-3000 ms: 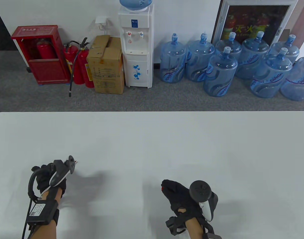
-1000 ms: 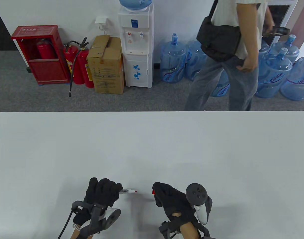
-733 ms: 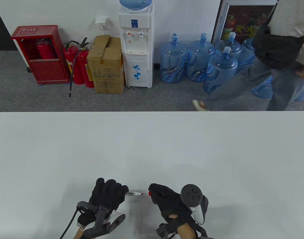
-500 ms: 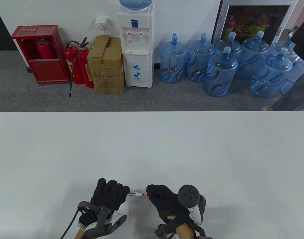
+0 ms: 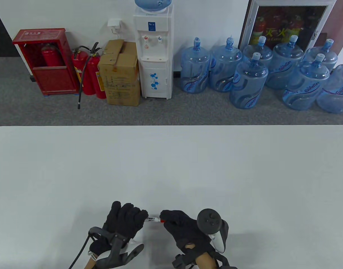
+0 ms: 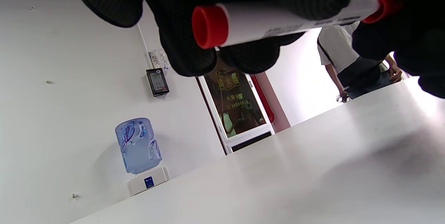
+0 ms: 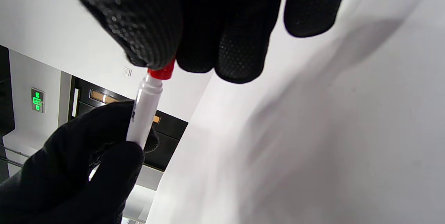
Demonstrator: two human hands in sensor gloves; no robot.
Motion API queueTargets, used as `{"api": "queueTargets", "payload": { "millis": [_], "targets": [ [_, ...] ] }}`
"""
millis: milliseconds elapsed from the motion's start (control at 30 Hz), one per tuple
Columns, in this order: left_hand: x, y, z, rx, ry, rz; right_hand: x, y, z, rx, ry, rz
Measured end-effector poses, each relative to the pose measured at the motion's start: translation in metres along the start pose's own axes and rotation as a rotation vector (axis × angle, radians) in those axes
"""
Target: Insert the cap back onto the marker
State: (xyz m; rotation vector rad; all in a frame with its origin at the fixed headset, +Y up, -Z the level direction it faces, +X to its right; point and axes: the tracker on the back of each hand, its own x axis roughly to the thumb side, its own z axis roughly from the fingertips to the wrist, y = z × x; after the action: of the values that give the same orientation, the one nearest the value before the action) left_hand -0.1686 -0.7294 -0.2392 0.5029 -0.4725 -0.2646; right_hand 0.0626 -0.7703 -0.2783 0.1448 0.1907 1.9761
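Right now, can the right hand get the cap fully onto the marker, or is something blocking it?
Probably yes: the right hand holds the red cap at the marker end, nothing between them.

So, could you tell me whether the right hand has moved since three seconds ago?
Yes. The right hand has shifted left across the table, now meeting the marker held by the left hand.

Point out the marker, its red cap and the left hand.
marker [image 6: 264,17], left wrist view, white barrel.
red cap [image 7: 161,72], right wrist view, exposed rim below the fingers.
left hand [image 5: 123,222], table view, gloved knuckles.
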Motion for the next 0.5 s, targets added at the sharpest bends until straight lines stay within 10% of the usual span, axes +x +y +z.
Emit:
{"api": "queueTargets", "payload": {
  "millis": [500],
  "targets": [
    [0.0068, 0.0002, -0.0007, 0.006, -0.006, -0.034, 0.002, 0.0006, 0.0, -0.005, -0.024, -0.033]
  ]
}}
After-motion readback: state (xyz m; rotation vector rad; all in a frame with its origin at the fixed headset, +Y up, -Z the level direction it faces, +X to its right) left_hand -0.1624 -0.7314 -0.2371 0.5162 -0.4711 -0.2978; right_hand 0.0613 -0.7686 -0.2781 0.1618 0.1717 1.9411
